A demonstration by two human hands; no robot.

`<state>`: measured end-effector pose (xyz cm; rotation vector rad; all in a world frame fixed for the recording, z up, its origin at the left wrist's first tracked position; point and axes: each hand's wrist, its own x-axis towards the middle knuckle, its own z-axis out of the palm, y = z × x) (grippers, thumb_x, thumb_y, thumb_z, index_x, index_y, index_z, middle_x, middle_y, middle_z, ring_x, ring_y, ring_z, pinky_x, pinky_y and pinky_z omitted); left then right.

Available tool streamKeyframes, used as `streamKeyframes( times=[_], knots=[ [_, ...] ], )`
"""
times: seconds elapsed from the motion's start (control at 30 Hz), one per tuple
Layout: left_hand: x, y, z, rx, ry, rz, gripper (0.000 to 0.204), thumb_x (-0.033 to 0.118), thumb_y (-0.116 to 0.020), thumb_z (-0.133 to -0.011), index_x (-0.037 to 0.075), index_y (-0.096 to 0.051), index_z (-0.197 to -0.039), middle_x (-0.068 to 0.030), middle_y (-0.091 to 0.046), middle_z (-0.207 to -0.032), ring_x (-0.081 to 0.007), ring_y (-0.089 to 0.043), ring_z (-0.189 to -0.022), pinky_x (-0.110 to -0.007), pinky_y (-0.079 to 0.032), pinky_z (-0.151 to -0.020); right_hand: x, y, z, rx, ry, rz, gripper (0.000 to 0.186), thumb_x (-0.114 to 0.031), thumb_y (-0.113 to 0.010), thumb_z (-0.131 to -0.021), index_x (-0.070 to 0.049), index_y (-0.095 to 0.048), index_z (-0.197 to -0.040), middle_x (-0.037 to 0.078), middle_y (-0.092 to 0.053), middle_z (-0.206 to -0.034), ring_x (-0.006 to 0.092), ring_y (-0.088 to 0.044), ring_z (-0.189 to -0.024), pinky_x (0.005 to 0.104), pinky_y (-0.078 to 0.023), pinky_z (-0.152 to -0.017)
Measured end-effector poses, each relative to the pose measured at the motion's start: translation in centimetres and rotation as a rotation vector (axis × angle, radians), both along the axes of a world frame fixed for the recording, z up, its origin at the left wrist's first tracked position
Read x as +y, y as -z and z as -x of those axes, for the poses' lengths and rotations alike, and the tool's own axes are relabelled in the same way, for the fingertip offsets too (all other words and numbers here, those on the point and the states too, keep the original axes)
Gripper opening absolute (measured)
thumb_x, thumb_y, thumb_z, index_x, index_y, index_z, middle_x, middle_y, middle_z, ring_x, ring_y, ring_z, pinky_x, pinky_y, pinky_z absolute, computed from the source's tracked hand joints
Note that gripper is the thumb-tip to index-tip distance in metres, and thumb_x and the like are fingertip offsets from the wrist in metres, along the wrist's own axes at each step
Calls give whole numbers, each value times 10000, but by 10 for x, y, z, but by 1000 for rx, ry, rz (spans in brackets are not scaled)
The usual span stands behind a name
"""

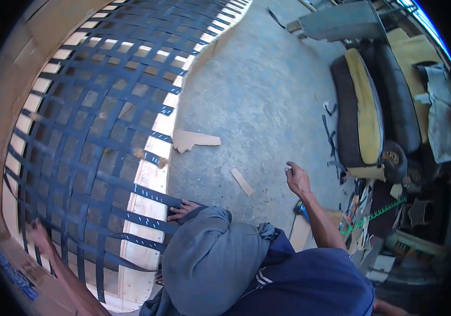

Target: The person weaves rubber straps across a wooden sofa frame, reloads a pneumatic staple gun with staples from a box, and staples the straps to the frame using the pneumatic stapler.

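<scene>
On the left stands a pale wooden frame [149, 181] woven across with black webbing straps [114, 102]. My left hand [39, 235] reaches in from the lower left to the frame's left side. Its fingers look curled at a slack black strap [85, 246] that crosses the lower part of the weave; the fingertips are blurred. A co-worker in a grey head covering [199, 258] and navy shirt [309, 284] bends over the frame's right rail. One co-worker's hand [185, 209] lies beside the strap ends there; the other hand [298, 179] is held out over the floor. My right hand does not show.
Cardboard scraps [196, 140] lie on the concrete floor [246, 89]. To the right are dark cushions with yellow foam [365, 110], a coiled green hose [378, 211] and cluttered tools. A cardboard sheet [1, 137] borders the frame's left. Part of a bare limb shows at the lower right edge.
</scene>
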<state>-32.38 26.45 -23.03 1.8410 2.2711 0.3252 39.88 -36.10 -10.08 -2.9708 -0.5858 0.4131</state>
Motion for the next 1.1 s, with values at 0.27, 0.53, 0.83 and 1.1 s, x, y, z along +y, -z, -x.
streamKeyframes(
  times=[0.27,0.53,0.83,1.1],
  knots=[
    [40,-33,56,151,172,299,395,341,-590,-974,7,-747,-1116,-174,-717,-830,-272,-706,-775,-437,-534,-731,-252,76,37,24,422,421,555,-27,-634,-874,32,-475,-1403,335,-556,-1401,488,-560,-1315,514,-491,-1105],
    [-25,-82,23,268,-20,112,318,243,-594,-880,-27,-755,-921,-311,-742,-1006,-479,-730,-974,-542,-561,-841,-249,78,-6,291,242,362,278,-153,-634,-952,-54,-535,-1192,201,-551,-1181,369,-535,-1130,482,-462,-946],
    [15,-103,-47,-122,-156,-83,440,327,-566,-966,-11,-741,-1186,-329,-703,-1219,-482,-666,-1189,-515,-507,-1065,-164,63,-11,643,244,60,197,-266,-614,-981,-72,-587,-998,114,-571,-816,257,-556,-714,408,-461,-614],
    [104,-86,-59,-323,-436,153,688,589,-462,-1035,38,-671,-1388,-250,-643,-1422,-390,-588,-1366,-530,-358,-1188,231,-62,-68,691,-57,-442,370,-218,-582,-996,-109,-443,-671,72,-501,-529,204,-433,-335,332,-342,-285]
  ],
)
